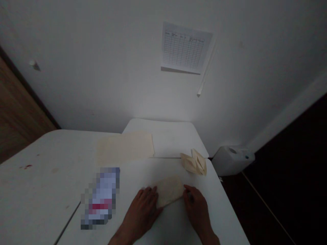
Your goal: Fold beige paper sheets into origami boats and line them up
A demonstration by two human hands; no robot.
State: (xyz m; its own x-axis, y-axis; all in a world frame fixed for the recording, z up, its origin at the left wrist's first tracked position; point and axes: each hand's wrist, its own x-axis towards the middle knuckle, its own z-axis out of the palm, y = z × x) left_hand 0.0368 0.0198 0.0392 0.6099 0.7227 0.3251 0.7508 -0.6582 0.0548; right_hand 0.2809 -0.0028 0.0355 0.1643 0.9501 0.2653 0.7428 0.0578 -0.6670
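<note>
A small folded sheet of cream paper (169,190) lies flat on the white table (51,177) near its front right part. My left hand (143,211) rests on the paper's left edge with fingers stretched flat. My right hand (196,208) presses the paper's right edge, fingers lying flat on the table. Neither hand lifts the paper.
A folded cream paper shape (194,162) sits near the table's right edge. Flat cream sheets (125,147) lie further back. A blurred-out rectangular item (100,197) lies to the left of my hands. A printed chart (186,47) hangs on the wall, and a white bin (233,158) stands right of the table.
</note>
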